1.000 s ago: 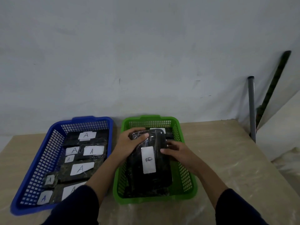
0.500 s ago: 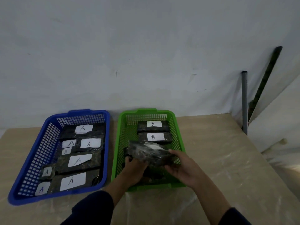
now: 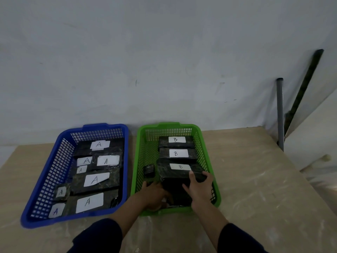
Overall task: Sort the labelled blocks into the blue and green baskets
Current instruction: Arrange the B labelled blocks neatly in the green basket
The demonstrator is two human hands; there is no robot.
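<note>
Head | both hands [image 3: 197,189] on glossy black block [image 3: 179,177] | meshed green basket [image 3: 145,156]

Dark B block [image 3: 179,172], seemingly flat, in green basket [image 3: 139,161]

White paper labels on the dark blocks carry handwritten letters: every label in the blue basket [image 3: 45,179] reads "A", eight of them, and three blocks in the green basket [image 3: 141,156] read "B"
</note>
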